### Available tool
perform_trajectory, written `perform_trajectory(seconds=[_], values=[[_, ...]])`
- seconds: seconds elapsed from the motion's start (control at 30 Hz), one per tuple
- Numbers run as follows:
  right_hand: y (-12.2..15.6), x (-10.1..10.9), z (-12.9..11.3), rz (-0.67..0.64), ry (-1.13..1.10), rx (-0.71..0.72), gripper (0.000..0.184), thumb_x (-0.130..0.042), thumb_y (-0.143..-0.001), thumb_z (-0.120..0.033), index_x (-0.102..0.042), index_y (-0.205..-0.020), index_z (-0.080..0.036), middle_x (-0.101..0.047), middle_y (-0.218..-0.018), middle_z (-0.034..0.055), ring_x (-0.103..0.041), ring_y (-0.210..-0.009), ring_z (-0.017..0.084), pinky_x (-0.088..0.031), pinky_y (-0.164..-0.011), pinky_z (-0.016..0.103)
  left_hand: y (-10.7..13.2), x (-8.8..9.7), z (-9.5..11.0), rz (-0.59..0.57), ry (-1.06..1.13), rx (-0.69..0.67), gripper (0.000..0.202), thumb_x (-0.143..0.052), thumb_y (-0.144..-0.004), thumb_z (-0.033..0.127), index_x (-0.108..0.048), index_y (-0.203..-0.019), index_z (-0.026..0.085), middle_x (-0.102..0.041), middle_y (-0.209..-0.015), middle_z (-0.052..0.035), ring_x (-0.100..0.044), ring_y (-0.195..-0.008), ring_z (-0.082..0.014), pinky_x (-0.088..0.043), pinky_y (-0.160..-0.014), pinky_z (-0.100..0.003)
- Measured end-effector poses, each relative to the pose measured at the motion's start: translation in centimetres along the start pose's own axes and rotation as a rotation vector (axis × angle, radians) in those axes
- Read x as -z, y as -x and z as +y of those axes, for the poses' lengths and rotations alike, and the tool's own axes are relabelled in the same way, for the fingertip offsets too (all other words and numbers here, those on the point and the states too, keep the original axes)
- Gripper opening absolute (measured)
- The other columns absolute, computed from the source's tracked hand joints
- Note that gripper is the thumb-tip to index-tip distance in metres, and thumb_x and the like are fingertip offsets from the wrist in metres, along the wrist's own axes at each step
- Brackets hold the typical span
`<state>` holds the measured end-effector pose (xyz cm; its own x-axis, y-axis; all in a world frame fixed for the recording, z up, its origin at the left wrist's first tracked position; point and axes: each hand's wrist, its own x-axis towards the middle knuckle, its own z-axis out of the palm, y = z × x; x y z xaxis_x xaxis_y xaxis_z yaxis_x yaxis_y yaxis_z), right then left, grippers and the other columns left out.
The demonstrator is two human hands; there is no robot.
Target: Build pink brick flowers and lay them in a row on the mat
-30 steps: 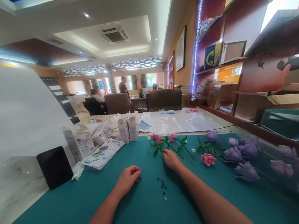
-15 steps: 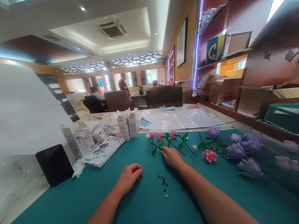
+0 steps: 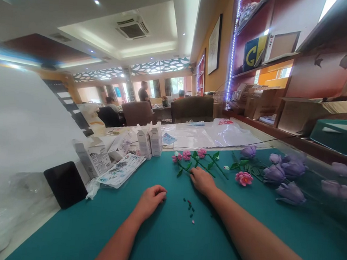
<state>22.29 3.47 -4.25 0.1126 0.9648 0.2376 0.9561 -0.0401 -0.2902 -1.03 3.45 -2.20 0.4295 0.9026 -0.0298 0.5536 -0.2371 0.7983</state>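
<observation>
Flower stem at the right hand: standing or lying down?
Lying down: the flower stem stretches along the green mat, one end at the right hand.

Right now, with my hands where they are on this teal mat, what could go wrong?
The tiny loose pieces, mostly dark green, lie between your left hand and right forearm; a sideways sweep could scatter them. Your right hand is at the leftmost pink flower with a green stem, and similar green stems lie close by, so it might nudge them.
</observation>
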Motion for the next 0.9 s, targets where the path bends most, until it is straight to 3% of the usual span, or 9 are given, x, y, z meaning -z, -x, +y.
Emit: perform_trajectory(seconds=[0.23, 0.57, 0.9], values=[[0.2, -0.2, 0.1, 0.024, 0.054, -0.023, 0.019, -0.042, -0.086, -0.015, -0.061, -0.087, -0.017, -0.059, -0.097, 0.0125, -0.056, -0.092, 0.024, -0.036, -0.067, 0.029, 0.1, 0.0, 0.2, 0.006, -0.039, -0.003, 0.033, -0.046, -0.071, 0.039, -0.062, -0.087, 0.016, -0.069, -0.082, -0.0068, -0.062, -0.074, -0.0200, -0.045, -0.069, -0.028], [-0.3, -0.2, -0.1, 0.043, -0.036, -0.042, 0.012, -0.053, -0.082, -0.019, -0.063, -0.088, -0.018, -0.061, -0.095, 0.0074, -0.057, -0.086, 0.018, -0.036, -0.069, 0.025, -0.1, 0.0, 0.1, 0.007, -0.035, -0.020, 0.033, -0.047, -0.070, 0.040, -0.062, -0.086, 0.016, -0.069, -0.080, -0.0065, -0.062, -0.074, -0.0205, -0.046, -0.070, -0.028], [0.3, 0.2, -0.7, 0.195, -0.178, 0.062, 0.011, -0.049, -0.083, -0.016, -0.059, -0.089, -0.018, -0.058, -0.092, 0.0043, -0.053, -0.086, 0.015, -0.036, -0.072, 0.023, 0.2, 0.1, 0.6, 0.028, -0.016, 0.008, 0.036, -0.047, -0.068, 0.042, -0.062, -0.087, 0.016, -0.069, -0.081, -0.0066, -0.063, -0.073, -0.0204, -0.046, -0.070, -0.028]])
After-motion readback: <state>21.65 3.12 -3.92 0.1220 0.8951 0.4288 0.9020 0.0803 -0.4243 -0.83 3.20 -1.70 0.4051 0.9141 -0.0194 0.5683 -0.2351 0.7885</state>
